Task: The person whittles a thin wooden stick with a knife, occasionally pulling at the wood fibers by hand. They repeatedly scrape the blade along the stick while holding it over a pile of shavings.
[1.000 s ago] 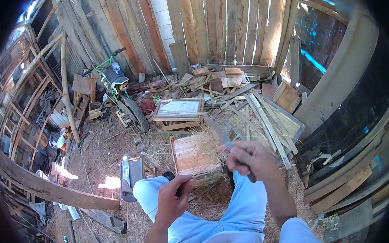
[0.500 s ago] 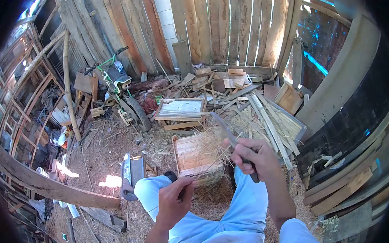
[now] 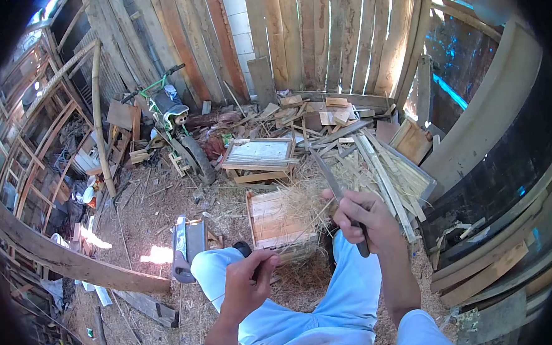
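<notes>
At the far left, wooden frames (image 3: 32, 160) lean in a stack with a bamboo pole (image 3: 96, 119) standing against them, and a thick beam (image 3: 62, 262) slants across the floor (image 3: 153, 210) below. A small green bike (image 3: 173, 125) rests by the plank fence (image 3: 319, 39). Nearer you, a metal tool (image 3: 186, 246) lies on the floor just beside your left knee. Your left hand (image 3: 247, 286) hovers over that knee, its fingers pinched closed, thumb to forefinger; what they hold is too thin to make out. Ahead of it sits a wooden crate (image 3: 277, 225) with straw (image 3: 302, 199) heaped at its right edge. Behind the crate a framed panel (image 3: 257, 155) lies on a heap of scrap wood (image 3: 342, 131). Your right hand (image 3: 361, 221) is over your right thigh, fingers wrapped tight round the knife (image 3: 329, 176). Its handle juts below your fist and its blade points up and to the left, over the straw.
</notes>
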Tool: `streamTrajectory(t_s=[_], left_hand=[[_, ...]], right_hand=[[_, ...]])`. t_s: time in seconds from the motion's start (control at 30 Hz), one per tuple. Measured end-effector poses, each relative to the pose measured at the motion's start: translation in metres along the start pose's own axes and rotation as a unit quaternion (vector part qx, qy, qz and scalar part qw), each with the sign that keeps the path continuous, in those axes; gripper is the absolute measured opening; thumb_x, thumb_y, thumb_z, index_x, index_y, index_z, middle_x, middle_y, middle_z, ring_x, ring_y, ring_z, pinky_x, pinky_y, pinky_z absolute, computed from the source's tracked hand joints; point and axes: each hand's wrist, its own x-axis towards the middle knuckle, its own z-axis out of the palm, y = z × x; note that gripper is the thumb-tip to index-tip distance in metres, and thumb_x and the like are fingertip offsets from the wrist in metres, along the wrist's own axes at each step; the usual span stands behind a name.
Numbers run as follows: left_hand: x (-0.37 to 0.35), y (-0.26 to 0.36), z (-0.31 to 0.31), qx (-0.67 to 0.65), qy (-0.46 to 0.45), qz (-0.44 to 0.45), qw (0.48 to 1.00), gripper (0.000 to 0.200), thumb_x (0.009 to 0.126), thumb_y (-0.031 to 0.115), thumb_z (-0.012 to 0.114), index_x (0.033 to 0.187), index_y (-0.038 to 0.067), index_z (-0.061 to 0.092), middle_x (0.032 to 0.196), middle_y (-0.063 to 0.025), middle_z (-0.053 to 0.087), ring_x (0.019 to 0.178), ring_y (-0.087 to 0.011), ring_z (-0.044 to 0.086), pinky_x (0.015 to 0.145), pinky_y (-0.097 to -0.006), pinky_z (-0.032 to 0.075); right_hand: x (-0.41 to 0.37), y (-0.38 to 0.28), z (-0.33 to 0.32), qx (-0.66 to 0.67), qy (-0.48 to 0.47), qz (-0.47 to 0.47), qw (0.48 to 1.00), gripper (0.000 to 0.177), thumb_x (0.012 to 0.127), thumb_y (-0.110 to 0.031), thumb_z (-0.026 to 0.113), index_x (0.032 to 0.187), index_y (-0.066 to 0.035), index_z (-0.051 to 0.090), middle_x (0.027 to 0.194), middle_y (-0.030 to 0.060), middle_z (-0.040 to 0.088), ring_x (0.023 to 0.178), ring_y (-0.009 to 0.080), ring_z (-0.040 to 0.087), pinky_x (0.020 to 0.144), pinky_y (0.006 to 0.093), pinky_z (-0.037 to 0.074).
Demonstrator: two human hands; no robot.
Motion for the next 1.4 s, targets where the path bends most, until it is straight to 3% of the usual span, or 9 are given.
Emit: streamTrajectory(t_s=[0.17, 0.27, 0.37, 0.5, 0.63, 0.8, 0.93, 1.07, 1.4], left_hand=[[0.005, 0.006, 0.006, -0.022, -0.005, 0.004, 1.0, 0.006, 0.084, 0.002, 0.061, 0.089, 0.001, 0.062, 0.061, -0.0076, 0.057, 0.048, -0.0121, 0.049, 0.045, -0.026, 0.037], [0.002, 0.005, 0.003, -0.016, -0.02, -0.001, 1.0, 0.006, 0.084, 0.002, 0.061, 0.09, 0.001, 0.062, 0.063, -0.0083, 0.058, 0.05, -0.0129, 0.05, 0.047, -0.0258, 0.038], [0.0, 0.002, 0.001, -0.02, -0.021, 0.005, 1.0, 0.006, 0.084, 0.002, 0.062, 0.09, 0.001, 0.062, 0.064, -0.0095, 0.059, 0.052, -0.0133, 0.052, 0.048, -0.0256, 0.039], [0.006, 0.007, 0.005, -0.027, -0.014, 0.017, 0.999, 0.007, 0.083, 0.001, 0.062, 0.089, 0.001, 0.062, 0.066, -0.0104, 0.06, 0.053, -0.0138, 0.054, 0.049, -0.026, 0.041], [0.001, 0.01, 0.002, -0.013, -0.023, 0.013, 1.0, 0.006, 0.082, 0.001, 0.062, 0.089, 0.001, 0.063, 0.067, -0.0107, 0.062, 0.053, -0.0145, 0.055, 0.05, -0.0267, 0.042], [0.003, 0.007, 0.002, -0.01, -0.013, 0.025, 1.0, 0.006, 0.082, 0.002, 0.063, 0.088, 0.001, 0.063, 0.066, -0.01, 0.061, 0.051, -0.0133, 0.054, 0.048, -0.026, 0.041], [-0.003, 0.003, 0.001, -0.001, -0.023, 0.017, 1.0, 0.006, 0.082, 0.002, 0.063, 0.088, 0.001, 0.063, 0.065, -0.0095, 0.061, 0.05, -0.0127, 0.053, 0.047, -0.0255, 0.041], [-0.001, 0.001, 0.001, -0.012, -0.01, 0.011, 1.0, 0.006, 0.082, 0.002, 0.064, 0.088, 0.001, 0.063, 0.065, -0.0095, 0.061, 0.05, -0.0125, 0.053, 0.047, -0.0255, 0.041], [0.003, 0.003, 0.004, 0.026, 0.004, 0.015, 1.0, 0.009, 0.08, 0.001, 0.065, 0.087, 0.001, 0.06, 0.067, -0.0107, 0.061, 0.05, -0.0169, 0.057, 0.046, -0.0261, 0.041]], right_hand=[[-0.003, 0.023, 0.024, -0.018, -0.16, 0.072, 0.984, 0.035, 0.092, -0.023, 0.054, 0.113, 0.004, 0.054, 0.062, 0.004, 0.054, 0.043, 0.0038, 0.04, 0.036, 0.0176, 0.028], [0.001, 0.009, 0.002, -0.007, -0.05, 0.034, 0.998, 0.035, 0.093, -0.022, 0.052, 0.122, -0.001, 0.053, 0.07, 0.0009, 0.054, 0.046, 0.0028, 0.038, 0.039, 0.0175, 0.029], [-0.002, -0.002, -0.002, 0.086, -0.04, -0.001, 0.995, 0.035, 0.094, -0.021, 0.052, 0.122, 0.0, 0.052, 0.07, 0.0009, 0.053, 0.047, 0.0028, 0.037, 0.039, 0.0173, 0.029], [-0.006, 0.013, 0.025, 0.0, -0.163, 0.096, 0.982, 0.036, 0.094, -0.02, 0.05, 0.119, 0.006, 0.051, 0.061, 0.0015, 0.048, 0.044, 0.0028, 0.036, 0.038, 0.0176, 0.028], [-0.004, -0.007, 0.008, 0.03, -0.064, 0.06, 0.996, 0.038, 0.093, -0.021, 0.051, 0.12, 0.007, 0.05, 0.06, 0.0004, 0.047, 0.044, 0.0024, 0.035, 0.039, 0.0164, 0.028], [-0.004, 0.007, 0.02, 0.013, -0.135, 0.128, 0.982, 0.039, 0.093, -0.022, 0.053, 0.118, 0.008, 0.051, 0.06, -0.0003, 0.046, 0.043, 0.0026, 0.035, 0.037, 0.0173, 0.027], [0.003, 0.002, -0.003, 0.032, -0.041, 0.051, 0.997, 0.032, 0.094, -0.021, 0.05, 0.113, 0.004, 0.055, 0.067, 0.0006, 0.05, 0.045, 0.0031, 0.037, 0.038, 0.0178, 0.027], [0.0, 0.001, 0.004, 0.044, -0.086, 0.064, 0.993, 0.032, 0.094, -0.019, 0.049, 0.112, 0.007, 0.054, 0.065, 0.0001, 0.049, 0.045, 0.0027, 0.038, 0.037, 0.0176, 0.027], [0.001, -0.005, -0.001, 0.042, -0.042, 0.031, 0.998, 0.035, 0.094, -0.02, 0.049, 0.113, 0.011, 0.05, 0.064, 0.0015, 0.049, 0.045, 0.0028, 0.036, 0.037, 0.0174, 0.028]])
